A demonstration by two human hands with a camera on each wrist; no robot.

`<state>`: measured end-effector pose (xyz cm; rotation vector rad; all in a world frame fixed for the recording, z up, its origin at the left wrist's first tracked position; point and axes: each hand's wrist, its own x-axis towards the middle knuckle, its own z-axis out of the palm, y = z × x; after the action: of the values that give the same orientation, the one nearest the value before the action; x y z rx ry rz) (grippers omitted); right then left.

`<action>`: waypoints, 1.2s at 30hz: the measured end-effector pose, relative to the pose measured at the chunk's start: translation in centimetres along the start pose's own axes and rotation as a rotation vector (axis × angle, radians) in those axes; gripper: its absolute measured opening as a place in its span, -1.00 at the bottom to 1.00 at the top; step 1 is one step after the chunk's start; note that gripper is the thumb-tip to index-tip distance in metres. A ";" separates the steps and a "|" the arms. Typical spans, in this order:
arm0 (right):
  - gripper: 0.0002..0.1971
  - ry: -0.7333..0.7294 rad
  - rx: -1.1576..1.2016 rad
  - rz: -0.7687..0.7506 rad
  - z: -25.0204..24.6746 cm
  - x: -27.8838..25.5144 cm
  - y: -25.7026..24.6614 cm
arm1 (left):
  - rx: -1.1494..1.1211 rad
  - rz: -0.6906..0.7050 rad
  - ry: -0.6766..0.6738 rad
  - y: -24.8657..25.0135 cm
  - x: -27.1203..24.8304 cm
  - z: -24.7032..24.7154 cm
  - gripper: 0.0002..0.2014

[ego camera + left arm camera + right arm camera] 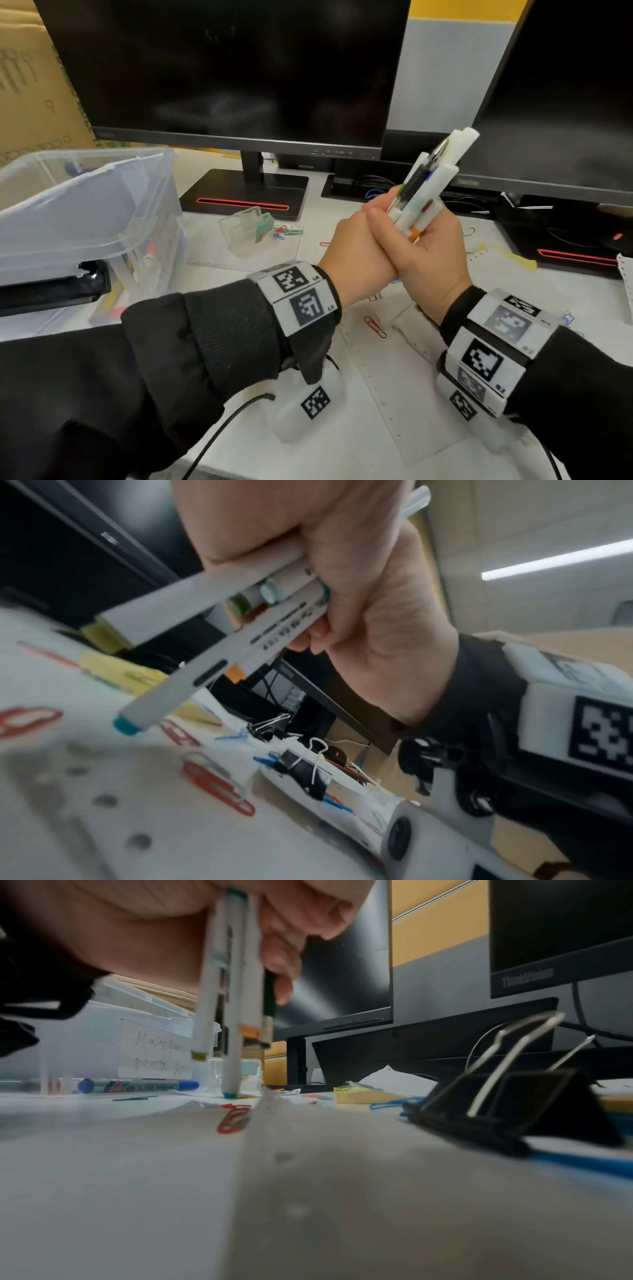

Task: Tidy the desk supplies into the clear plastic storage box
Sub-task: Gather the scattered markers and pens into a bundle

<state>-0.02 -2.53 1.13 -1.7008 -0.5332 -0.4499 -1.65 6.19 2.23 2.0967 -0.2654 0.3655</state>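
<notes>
Both hands meet above the middle of the desk and hold one bundle of white pens and markers point(428, 178) that points up and to the right. My left hand point(363, 246) wraps its lower part from the left, and my right hand point(438, 253) curls round it from the right. In the left wrist view the bundle point(205, 631) shows teal, green and orange ends, with the right hand's fingers point(322, 634) round it. In the right wrist view the pens point(232, 1015) hang just over the paper. The clear plastic storage box point(102, 212) stands at the left.
Perforated paper sheets point(394, 377) cover the desk, with paper clips point(375, 327) scattered on them. A small clear case point(246, 229) sits ahead. A blue marker point(137, 1085), yellow sticky notes point(366, 1096) and a black binder clip point(514, 1102) lie around. Two monitors point(222, 68) stand behind.
</notes>
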 end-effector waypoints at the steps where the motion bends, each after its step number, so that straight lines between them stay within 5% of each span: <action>1: -0.66 -0.009 -0.012 0.043 0.1 0.0 0.0 | -0.027 -0.034 -0.006 -0.1 0.0 0.0 -0.61; 4: -0.69 -0.049 -0.021 0.077 0.3 0.0 -0.2 | 0.008 -0.091 -0.101 -0.5 0.1 0.2 -0.65; 7: -0.68 -0.022 -0.010 0.023 0.3 -0.3 -0.5 | 0.029 -0.248 -0.180 -1.2 -0.3 0.1 -0.93; 17: -0.73 0.040 0.079 -0.123 0.0 -0.2 -1.0 | -0.616 -0.749 -0.309 -3.6 -0.3 -0.7 -0.37; 24: -0.73 -0.036 -0.012 -0.027 0.0 -0.2 -0.9 | -0.794 -0.595 -0.394 -1.2 0.2 -1.3 -0.55; 36: -0.92 -0.006 0.127 0.143 -1.5 0.9 -0.9 | -0.790 -0.645 -0.662 0.5 -0.5 -1.4 -0.73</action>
<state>0.18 -3.74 2.68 -1.6060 -0.4320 -0.3023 -2.51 7.14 3.19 1.3398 -0.0729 -0.7272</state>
